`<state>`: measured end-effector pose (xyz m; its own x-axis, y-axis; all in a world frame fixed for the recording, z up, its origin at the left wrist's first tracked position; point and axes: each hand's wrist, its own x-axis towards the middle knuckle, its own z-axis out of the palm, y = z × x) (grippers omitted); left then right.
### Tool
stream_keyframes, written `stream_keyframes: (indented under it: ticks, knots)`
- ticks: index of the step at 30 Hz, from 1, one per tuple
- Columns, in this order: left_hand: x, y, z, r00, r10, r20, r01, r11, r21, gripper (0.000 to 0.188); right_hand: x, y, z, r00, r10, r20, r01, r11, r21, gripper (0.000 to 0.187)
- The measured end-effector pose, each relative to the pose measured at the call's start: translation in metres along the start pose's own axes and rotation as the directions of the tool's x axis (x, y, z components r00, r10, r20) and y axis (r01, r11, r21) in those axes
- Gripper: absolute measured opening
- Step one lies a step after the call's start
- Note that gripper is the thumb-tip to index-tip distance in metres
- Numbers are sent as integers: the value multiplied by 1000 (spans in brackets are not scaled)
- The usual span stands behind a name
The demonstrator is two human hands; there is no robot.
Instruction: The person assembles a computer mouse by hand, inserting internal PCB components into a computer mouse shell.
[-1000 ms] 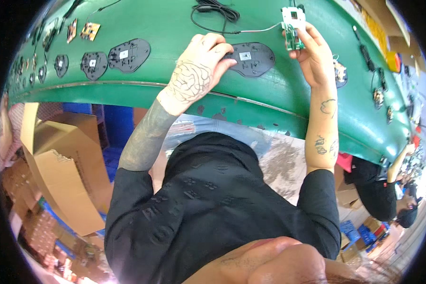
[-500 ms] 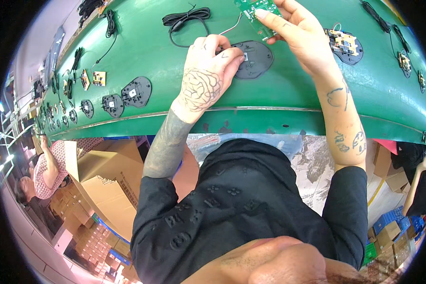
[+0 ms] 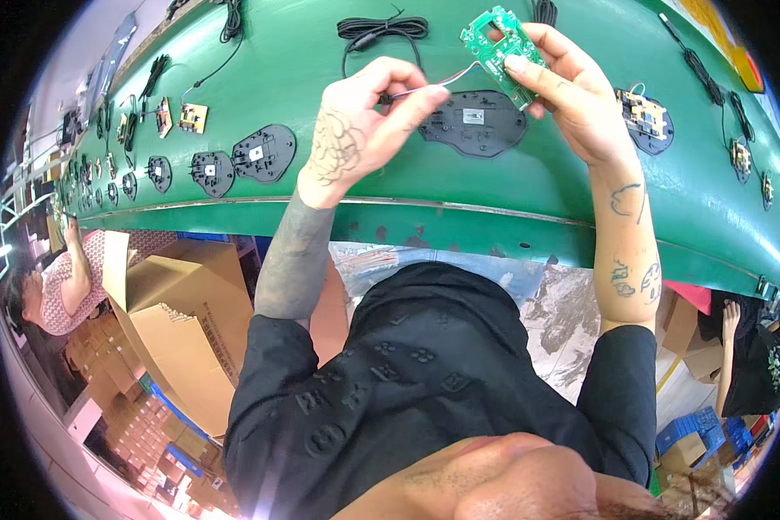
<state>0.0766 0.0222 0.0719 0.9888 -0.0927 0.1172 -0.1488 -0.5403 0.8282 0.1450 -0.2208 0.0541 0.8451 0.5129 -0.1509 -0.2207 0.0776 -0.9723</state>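
Note:
A green circuit board [image 3: 504, 54] is pinched between the thumb and fingers of my right hand [image 3: 572, 95], above the green belt surface. Thin coloured wires [image 3: 459, 74] run from its left edge to my left hand [image 3: 364, 121], whose thumb and fingers close around the end of a black cable [image 3: 385, 100]. The fingers partly hide that end. Below and between my hands lies a black mouse-shaped base plate [image 3: 494, 130] with a small pale rectangle in its middle. Behind my left hand rests the cable's tied coil [image 3: 381, 31].
To the left, similar black base plates [image 3: 265, 154] lie in a row, with small tan boards [image 3: 193, 118] and cables behind. A base with a tan board [image 3: 645, 120] sits right of my right hand. Cardboard boxes [image 3: 182, 303] stand below left; other people are at both sides.
My left hand has lifted off the base plate, moved left and taken hold of the cable end. The board has shifted slightly right and lower in view, still in my right hand.

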Motion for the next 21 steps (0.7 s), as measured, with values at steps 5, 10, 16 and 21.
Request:
stream_keyframes:
  ticks: [5,10,16,21]
  knots:
    - [-17,-25,-2,1000,11,20,-14,990,138,16,12,28,17,991,-132,-16,108,869,-483,45]
    - [-25,-28,1,998,42,39,-51,957,286,16,13,22,17,996,-64,-64,20,843,-538,45]
    - [-19,-19,5,996,94,-6,-88,946,313,18,15,24,13,986,-100,-133,13,840,-542,45]
    - [-16,-20,2,982,186,40,-178,827,533,20,15,19,13,982,-123,-140,40,872,-487,37]
